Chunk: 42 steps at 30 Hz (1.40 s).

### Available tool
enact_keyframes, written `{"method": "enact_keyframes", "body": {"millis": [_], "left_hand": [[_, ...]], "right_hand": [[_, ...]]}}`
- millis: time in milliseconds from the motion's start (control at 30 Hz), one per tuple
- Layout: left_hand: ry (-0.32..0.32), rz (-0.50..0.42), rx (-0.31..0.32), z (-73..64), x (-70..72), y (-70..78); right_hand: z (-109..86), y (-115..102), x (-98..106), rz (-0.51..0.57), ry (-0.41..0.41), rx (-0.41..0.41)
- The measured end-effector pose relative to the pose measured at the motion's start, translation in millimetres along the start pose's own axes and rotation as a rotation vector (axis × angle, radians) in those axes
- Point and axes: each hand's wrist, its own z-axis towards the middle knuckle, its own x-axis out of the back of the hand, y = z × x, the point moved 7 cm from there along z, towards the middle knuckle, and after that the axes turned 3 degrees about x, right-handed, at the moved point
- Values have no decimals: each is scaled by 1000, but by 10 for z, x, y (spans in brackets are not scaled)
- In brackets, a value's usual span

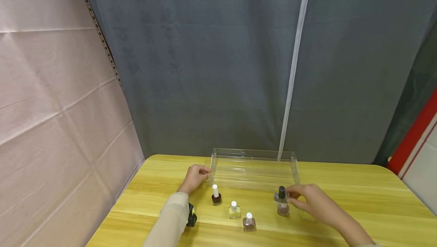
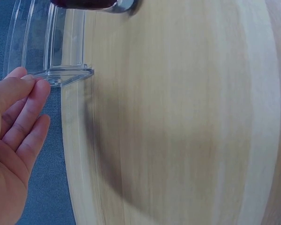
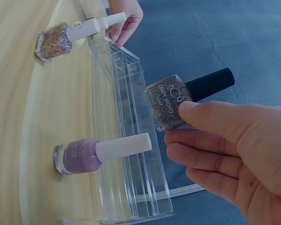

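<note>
My right hand (image 1: pixel 308 201) pinches a glitter nail polish bottle (image 3: pixel 169 101) with a black cap (image 3: pixel 210 84) between thumb and fingers. It is held above the table, tilted in the right wrist view. Just under it stands a mauve nail polish bottle (image 3: pixel 82 156) with a white cap. At the left end of a clear plastic tray (image 1: pixel 254 151), my left hand (image 1: pixel 196 176) pinches the end wall with thumb and forefinger; the left wrist view shows the fingertips at the tray's edge (image 2: pixel 68 71).
On the wooden table (image 1: pixel 153 201) stand a dark nail polish bottle (image 1: pixel 216 199), a yellow one (image 1: pixel 234 213) and a glitter one (image 1: pixel 249 224), all white-capped. A pale bottle (image 1: pixel 308 216) shows partly below my right hand. A grey curtain (image 1: pixel 205 68) hangs behind the table.
</note>
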Motion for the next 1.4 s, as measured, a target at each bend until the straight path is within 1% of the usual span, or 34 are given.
{"method": "enact_keyframes", "body": {"millis": [267, 400, 533, 633, 667, 767, 867, 900, 1000, 1100, 1333, 1400], "left_hand": [[-1, 2, -11, -6, -3, -11], [0, 8, -7, 6, -4, -27], [-3, -7, -10, 8, 3, -37], [-10, -27, -50, -5, 14, -4], [-11, -30, -83, -18, 21, 29], [-21, -36, -114, -30, 27, 54], [-23, -28, -75, -29, 17, 44], [-23, -26, -39, -19, 10, 18], [-16, -5, 6, -12, -5, 3], [-12, 5, 14, -8, -10, 1], [-6, 5, 18, -17, 4, 20], [-8, 4, 16, -10, 8, 20]], "right_hand": [[60, -13, 72, -28, 4, -4], [95, -10, 101, -52, 12, 7], [123, -14, 130, -58, 20, 19], [149, -18, 151, -50, 19, 20], [157, -19, 158, -48, 17, 18], [185, -14, 171, -29, 4, 6], [211, -4, 181, -15, -10, -13], [220, -3, 184, -11, -15, -18], [247, 3, 195, -10, -24, -42], [277, -1, 211, -16, -20, -52], [381, 4, 264, -73, 10, -21], [417, 17, 275, -78, 9, -25]]}}
